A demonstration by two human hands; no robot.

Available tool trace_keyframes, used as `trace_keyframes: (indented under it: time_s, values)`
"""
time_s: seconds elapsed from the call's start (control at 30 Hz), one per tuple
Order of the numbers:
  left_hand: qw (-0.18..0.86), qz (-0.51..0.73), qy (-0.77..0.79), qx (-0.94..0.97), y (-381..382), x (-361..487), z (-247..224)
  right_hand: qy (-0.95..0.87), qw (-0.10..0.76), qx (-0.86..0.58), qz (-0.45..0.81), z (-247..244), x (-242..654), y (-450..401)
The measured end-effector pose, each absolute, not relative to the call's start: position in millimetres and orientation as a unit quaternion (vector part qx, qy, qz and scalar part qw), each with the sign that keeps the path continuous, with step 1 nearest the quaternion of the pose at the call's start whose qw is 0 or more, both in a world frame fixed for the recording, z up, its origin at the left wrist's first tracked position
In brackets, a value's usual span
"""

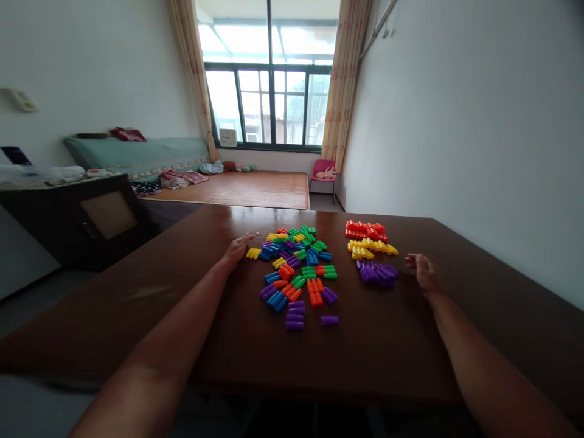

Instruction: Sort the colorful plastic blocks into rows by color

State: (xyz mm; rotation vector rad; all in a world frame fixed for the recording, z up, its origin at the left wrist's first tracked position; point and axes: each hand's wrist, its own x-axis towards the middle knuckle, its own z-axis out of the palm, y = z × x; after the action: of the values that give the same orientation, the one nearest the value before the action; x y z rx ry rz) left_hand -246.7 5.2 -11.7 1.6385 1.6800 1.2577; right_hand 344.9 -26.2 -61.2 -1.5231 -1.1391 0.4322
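A mixed heap of small bottle-shaped plastic pieces (292,261) in purple, blue, green, yellow and orange lies mid-table. My left hand (238,248) rests at the heap's left edge, its fingers stretched forward and holding nothing, beside some yellow pieces (253,253). On the right are groups sorted by colour: red pieces (365,230) at the back, yellow pieces (371,247) in the middle and purple pieces (376,273) nearest me. Just right of the purple group is my right hand (423,272), empty with loosely bent fingers. One purple piece (330,320) lies apart in front.
Everything lies on a dark brown table (365,353). Beyond it stand a low bed (255,187) with cloths on it and a pink chair (323,169) below the window. A dark cabinet (109,213) is at the left, and a white wall (479,134) runs along the right.
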Motion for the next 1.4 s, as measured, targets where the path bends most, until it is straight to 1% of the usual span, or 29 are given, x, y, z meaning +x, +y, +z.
trace_keyframes:
  time_s: [0.07, 0.13, 0.23, 0.3, 0.33, 0.4, 0.47, 0.53, 0.57, 0.6, 0.63, 0.7, 0.83, 0.93, 0.97, 1.03, 1.13, 1.2, 1.4]
  values:
    - [0.212, 0.423, 0.621, 0.625, -0.9, -242.7, -15.1, -0.478, 0.566, -0.645, 0.188, -60.6, 344.9, -29.3]
    - [0.181, 0.362, 0.622, 0.67, -2.4, -238.0, -16.3, -0.473, 0.575, -0.643, 0.176, -54.3, 342.0, -35.2]
    - [0.139, 0.303, 0.623, 0.708, -1.9, -235.0, -16.0, -0.486, 0.578, -0.651, 0.081, -28.8, 322.2, -53.5]
    - [0.131, 0.295, 0.628, 0.708, -1.5, -236.4, -15.7, -0.521, 0.557, -0.647, 0.006, -3.9, 293.4, -74.2]
    - [0.132, 0.295, 0.627, 0.709, -1.5, -237.6, -15.8, -0.556, 0.535, -0.636, -0.01, 8.6, 274.5, -86.8]
    - [0.137, 0.296, 0.62, 0.714, -2.2, -239.8, -16.2, -0.664, 0.453, -0.594, 0.025, 29.1, 231.6, -114.6]
    - [0.142, 0.304, 0.615, 0.714, -3.6, -240.9, -16.6, -0.799, 0.302, -0.504, 0.126, 40.0, 190.1, -141.3]
    - [0.145, 0.313, 0.61, 0.713, -5.6, -240.5, -16.5, -0.867, 0.171, -0.414, 0.218, 40.9, 158.2, -160.5]
    - [0.144, 0.315, 0.606, 0.716, -6.7, -239.9, -16.2, -0.88, 0.132, -0.384, 0.246, 38.3, 146.9, -165.6]
    - [0.141, 0.314, 0.603, 0.72, -7.9, -239.1, -15.6, -0.885, 0.111, -0.368, 0.261, 34.2, 138.3, -167.2]
    - [0.137, 0.31, 0.601, 0.723, -8.9, -238.2, -14.9, -0.886, 0.106, -0.365, 0.265, 29.3, 132.0, -165.2]
    - [0.127, 0.3, 0.605, 0.727, -10.6, -236.7, -13.3, -0.884, 0.126, -0.372, 0.252, 19.0, 122.6, -152.2]
    - [0.12, 0.291, 0.606, 0.731, -11.2, -235.3, -12.1, -0.87, 0.209, -0.387, 0.222, 10.2, 100.7, -113.2]
    - [0.121, 0.291, 0.602, 0.734, -10.5, -235.7, -13.1, -0.849, 0.278, -0.399, 0.208, 20.1, 81.1, -101.3]
    - [0.121, 0.291, 0.601, 0.734, -10.4, -235.9, -13.4, -0.843, 0.289, -0.404, 0.205, 25.0, 75.8, -103.3]
    - [0.117, 0.289, 0.602, 0.735, -10.3, -236.3, -13.7, -0.843, 0.273, -0.404, 0.225, 33.4, 68.6, -114.2]
    - [0.109, 0.283, 0.6, 0.74, -10.2, -236.8, -13.2, -0.864, 0.19, -0.366, 0.289, 35.3, 66.1, -136.4]
    - [0.106, 0.28, 0.6, 0.742, -10.1, -237.3, -12.6, -0.871, 0.163, -0.349, 0.304, 29.3, 67.6, -145.5]
    - [0.111, 0.287, 0.589, 0.747, -10.4, -239.3, -11.1, -0.83, 0.218, -0.398, 0.324, 11.7, 73.1, -138.3]
